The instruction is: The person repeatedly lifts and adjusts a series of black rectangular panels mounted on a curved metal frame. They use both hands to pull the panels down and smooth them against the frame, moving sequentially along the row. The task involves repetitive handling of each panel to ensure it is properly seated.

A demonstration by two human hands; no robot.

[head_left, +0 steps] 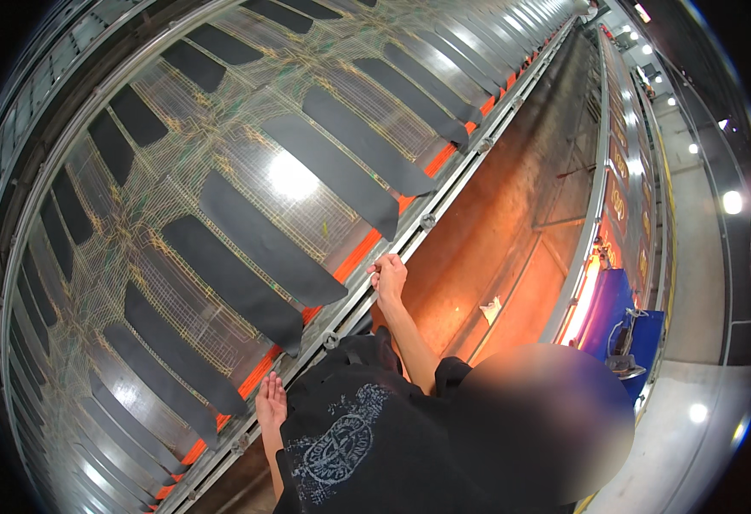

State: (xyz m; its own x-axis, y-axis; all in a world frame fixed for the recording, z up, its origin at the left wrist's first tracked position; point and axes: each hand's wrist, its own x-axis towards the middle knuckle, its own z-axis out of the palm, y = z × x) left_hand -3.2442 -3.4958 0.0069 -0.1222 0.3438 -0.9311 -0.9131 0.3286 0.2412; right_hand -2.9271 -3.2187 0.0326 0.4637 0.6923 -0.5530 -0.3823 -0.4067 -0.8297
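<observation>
My left hand (271, 401) is by the near rail of a long table, palm up, its fingers stretched out and holding nothing I can see. My right hand (390, 278) is farther right along the same metal rail (361, 310), its fingers curled in and thumb drawn close; whatever may lie between them is too small to make out. Beyond my hands, dark grey fabric-like panels (264, 236) with rounded corners lie in rows on the table's shiny grey surface (341, 231). Red-orange strips (356, 257) show between the panels along the near edge.
Yellow and green lines cover the tabletop between the panels. Small round fittings (427, 222) sit along the rail. An aisle with a brown-orange floor (444, 291) runs on my right. Beyond it stand another long table, a glowing orange lamp (583, 300) and a blue box (645, 351).
</observation>
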